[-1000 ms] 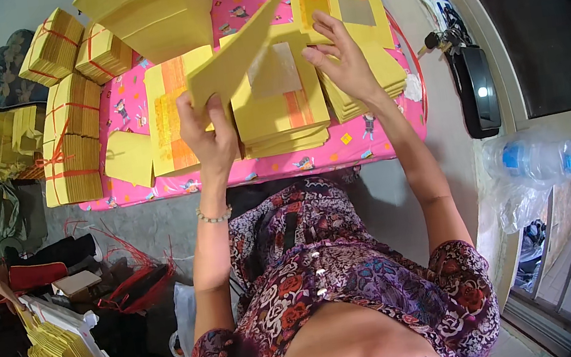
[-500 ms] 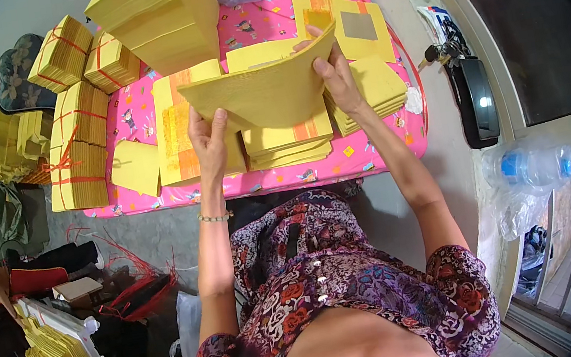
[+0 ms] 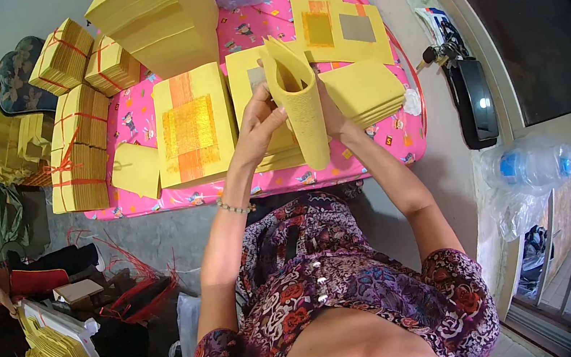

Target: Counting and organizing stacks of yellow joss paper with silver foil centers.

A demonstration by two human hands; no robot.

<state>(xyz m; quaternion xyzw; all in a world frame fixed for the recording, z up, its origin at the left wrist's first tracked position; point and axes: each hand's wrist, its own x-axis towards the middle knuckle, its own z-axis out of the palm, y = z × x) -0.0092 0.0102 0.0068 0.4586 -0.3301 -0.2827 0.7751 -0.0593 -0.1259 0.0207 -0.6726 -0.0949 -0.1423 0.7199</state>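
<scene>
With my left grip (image 3: pixel 257 130) I pinch the curled yellow paper (image 3: pixel 308 131), which is above the yellow stack (image 3: pixel 281 159) on the pink cover (image 3: pixel 135 119). My right grip (image 3: pixel 334 116) is partly hidden behind it; its closing I cannot tell.

Folded yellow paper (image 3: pixel 309 125) in hands (image 3: pixel 260 125)

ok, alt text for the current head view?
Both hands, right partly hidden, hold curled yellow paper above a yellow stack on a pink surface. Left lie a sheet with an orange-gold patch and red-tied bundles.
</scene>
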